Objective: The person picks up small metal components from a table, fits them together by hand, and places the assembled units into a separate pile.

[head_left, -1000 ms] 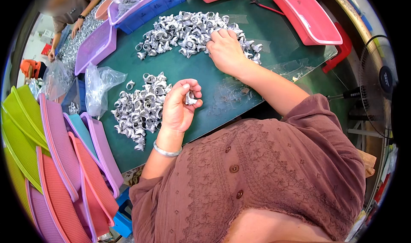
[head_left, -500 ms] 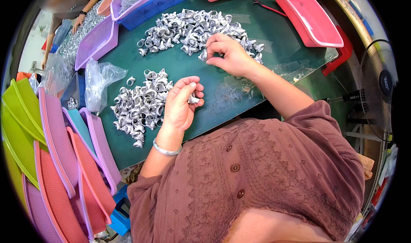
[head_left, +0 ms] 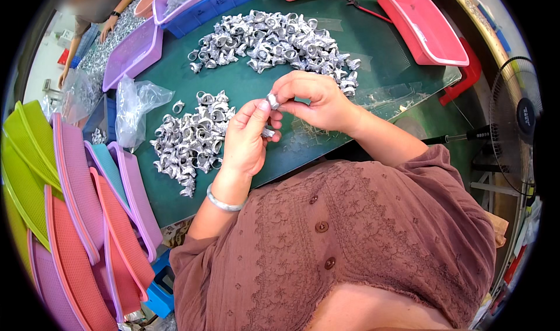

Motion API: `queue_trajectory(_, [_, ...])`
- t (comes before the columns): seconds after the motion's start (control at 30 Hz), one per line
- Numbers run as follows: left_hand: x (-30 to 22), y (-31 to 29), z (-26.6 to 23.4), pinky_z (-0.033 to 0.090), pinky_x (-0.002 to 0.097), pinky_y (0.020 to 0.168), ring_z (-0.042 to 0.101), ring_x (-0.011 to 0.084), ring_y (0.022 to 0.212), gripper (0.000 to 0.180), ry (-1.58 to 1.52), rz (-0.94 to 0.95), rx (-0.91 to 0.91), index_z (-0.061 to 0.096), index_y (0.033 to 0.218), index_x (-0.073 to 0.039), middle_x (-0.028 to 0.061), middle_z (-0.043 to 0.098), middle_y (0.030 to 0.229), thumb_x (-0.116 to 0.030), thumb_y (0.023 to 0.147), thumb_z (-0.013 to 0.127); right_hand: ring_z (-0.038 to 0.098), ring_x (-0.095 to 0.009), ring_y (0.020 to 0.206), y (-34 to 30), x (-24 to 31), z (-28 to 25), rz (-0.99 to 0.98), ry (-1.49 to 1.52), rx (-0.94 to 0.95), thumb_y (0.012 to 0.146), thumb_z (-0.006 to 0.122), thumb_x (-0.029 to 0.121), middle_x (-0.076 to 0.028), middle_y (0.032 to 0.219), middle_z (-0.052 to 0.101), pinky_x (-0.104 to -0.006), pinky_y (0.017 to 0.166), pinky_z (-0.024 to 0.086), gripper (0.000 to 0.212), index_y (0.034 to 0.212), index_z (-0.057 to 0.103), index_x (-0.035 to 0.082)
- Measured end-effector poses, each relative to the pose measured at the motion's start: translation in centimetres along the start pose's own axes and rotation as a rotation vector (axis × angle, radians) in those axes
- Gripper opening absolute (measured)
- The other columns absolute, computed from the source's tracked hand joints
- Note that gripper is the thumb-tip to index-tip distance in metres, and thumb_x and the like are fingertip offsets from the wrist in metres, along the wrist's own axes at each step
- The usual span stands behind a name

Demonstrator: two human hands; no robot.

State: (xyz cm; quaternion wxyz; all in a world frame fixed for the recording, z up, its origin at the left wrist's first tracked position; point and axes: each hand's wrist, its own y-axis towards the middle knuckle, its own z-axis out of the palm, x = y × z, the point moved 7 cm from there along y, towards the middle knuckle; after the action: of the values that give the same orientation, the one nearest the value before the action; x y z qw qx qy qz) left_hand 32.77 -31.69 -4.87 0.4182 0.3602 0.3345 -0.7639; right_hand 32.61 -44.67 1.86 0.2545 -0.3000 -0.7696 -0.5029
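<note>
Between the two hands, above the green table, is a small silver metal ring-like casting. My right hand pinches it with thumb and fingertips, and my left thumb touches it too. My left hand is curled, and another silver casting pokes out from its lower fingers. Left of that wrist lies a pile of similar castings, with a single casting apart from it. A larger pile of castings spreads beyond my right hand.
Red-handled pliers lie beside a pink tray. A purple tray, a blue crate and a plastic bag line the left side. Stacked coloured baskets stand near left. A fan is at right. Another person's arm reaches in far left.
My right hand has come back from the far pile with a casting and now meets my left hand. The left hand has barely moved.
</note>
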Motion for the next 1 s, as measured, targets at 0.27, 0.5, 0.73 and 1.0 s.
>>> queue_trajectory(0.27, [0.4,0.1,-0.1,0.045,0.0238,0.055,0.055,0.011,0.07,0.022,-0.061,-0.025,0.029,0.061,0.1,-0.005,0.0037,0.061,0.082,-0.024,0.09,0.057,0.062,-0.015,0.074,-0.6,-0.9,0.0,0.126,0.107,-0.048,0.075,0.064,-0.004,-0.007,0.083,0.061,-0.0257,0.068,0.05,0.02,0.093,0.058,0.001])
queue_trajectory(0.5, [0.6,0.2,-0.2,0.044,0.0264,0.056,0.056,0.015,0.073,0.024,-0.087,-0.042,0.028,0.058,0.107,-0.004,0.0078,0.061,0.091,-0.021,0.091,0.052,0.063,-0.022,0.078,-0.6,-1.5,-2.5,0.122,-0.167,-0.16,0.079,0.056,-0.005,-0.01,0.086,0.062,-0.0296,0.069,0.049,0.014,0.091,0.058,0.001])
queue_trajectory(0.73, [1.1,0.6,-0.4,0.05,0.0323,0.061,0.058,0.0281,0.088,0.03,-0.463,-0.125,0.238,0.053,0.11,-0.004,0.0183,0.055,0.112,-0.026,0.092,0.045,0.05,-0.025,0.094,-1.4,-4.0,-3.2,0.18,-0.924,0.142,0.071,0.064,0.009,-0.006,0.092,0.056,-0.0383,0.082,0.039,0.015,0.086,0.064,0.007])
queue_trajectory(1.0, [2.0,0.6,-0.7,0.047,0.0279,0.055,0.053,0.022,0.075,0.029,-0.371,-0.139,0.189,0.053,0.111,-0.003,0.0103,0.053,0.09,-0.021,0.089,0.052,0.048,-0.024,0.096,-1.9,-5.0,-2.7,0.102,-0.997,0.108,0.068,0.059,0.011,-0.006,0.095,0.055,-0.036,0.082,0.037,0.01,0.074,0.066,0.007])
